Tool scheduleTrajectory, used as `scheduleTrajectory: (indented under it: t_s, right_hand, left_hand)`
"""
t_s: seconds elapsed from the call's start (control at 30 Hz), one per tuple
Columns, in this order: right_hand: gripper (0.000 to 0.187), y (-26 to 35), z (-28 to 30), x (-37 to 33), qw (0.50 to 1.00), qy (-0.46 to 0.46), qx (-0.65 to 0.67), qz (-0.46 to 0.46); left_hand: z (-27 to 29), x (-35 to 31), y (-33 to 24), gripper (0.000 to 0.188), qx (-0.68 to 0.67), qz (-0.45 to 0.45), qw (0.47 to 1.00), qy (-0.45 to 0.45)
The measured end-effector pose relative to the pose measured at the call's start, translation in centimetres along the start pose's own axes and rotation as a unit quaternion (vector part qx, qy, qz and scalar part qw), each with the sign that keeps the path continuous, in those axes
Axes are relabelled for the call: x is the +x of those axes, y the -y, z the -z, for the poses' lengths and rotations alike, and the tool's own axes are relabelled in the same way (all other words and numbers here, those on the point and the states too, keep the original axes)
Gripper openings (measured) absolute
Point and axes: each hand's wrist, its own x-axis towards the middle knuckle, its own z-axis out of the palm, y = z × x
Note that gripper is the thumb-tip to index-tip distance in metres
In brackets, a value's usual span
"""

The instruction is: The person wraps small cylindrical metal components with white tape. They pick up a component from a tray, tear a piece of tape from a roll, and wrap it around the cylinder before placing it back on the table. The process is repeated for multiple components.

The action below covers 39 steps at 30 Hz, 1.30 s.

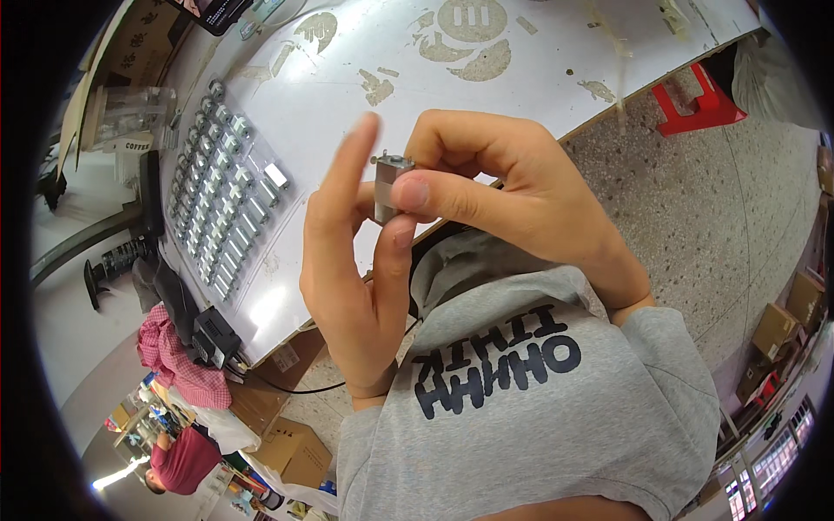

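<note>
A small silver metal block (383, 193) is held upright in front of me, with little metal parts standing on its top. I cannot make out its exact kind. My right hand (512, 187) pinches it from the right, thumb across its front face and curled fingers behind. On the other side, my left hand (347, 252) supports its lower part between the thumb and a finger partly hidden behind it. The left index finger points upward, apart from the block. Below and beyond my hands lies the white table (339, 95).
At left on the table stand several rows of small silver metal pieces (221, 191) on a clear sheet. Further left are a clear plastic container (130, 117) and a black device (215, 334). A red stool (702, 104) stands on the speckled floor; another person (182, 460) is at lower left.
</note>
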Motion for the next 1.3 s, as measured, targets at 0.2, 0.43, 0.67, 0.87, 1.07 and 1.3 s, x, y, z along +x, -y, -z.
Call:
scheduleTrajectory:
  t_s: [0.2,0.43,0.67,0.87,1.07,1.3]
  right_hand:
    - [0.018,0.3,0.6,-0.2,0.994,0.040,0.100,-0.019]
    - [0.014,0.6,0.8,-0.4,0.989,0.052,0.127,-0.051]
    - [0.017,1.7,0.0,-1.0,0.987,0.011,0.120,-0.109]
    - [0.018,1.9,0.1,-1.0,0.992,-0.014,0.060,-0.114]
    - [0.014,1.7,-0.4,-0.9,0.990,-0.021,0.069,-0.122]
    - [0.016,2.1,0.2,-0.8,0.995,0.020,0.044,-0.088]
  left_hand:
    - [0.4,0.1,-0.3,0.036,-0.210,0.089,0.973,0.026]
    - [-0.4,0.0,0.0,0.039,-0.223,0.077,0.972,0.011]
    - [-1.0,-0.1,-0.2,0.044,-0.194,0.071,0.978,-0.028]
    - [-1.2,-0.3,0.1,0.045,-0.191,0.102,0.976,0.002]
    - [-2.5,-0.5,-0.3,0.048,-0.154,0.034,0.985,-0.073]
    - [-0.9,-0.7,0.3,0.044,-0.123,-0.030,0.992,-0.008]
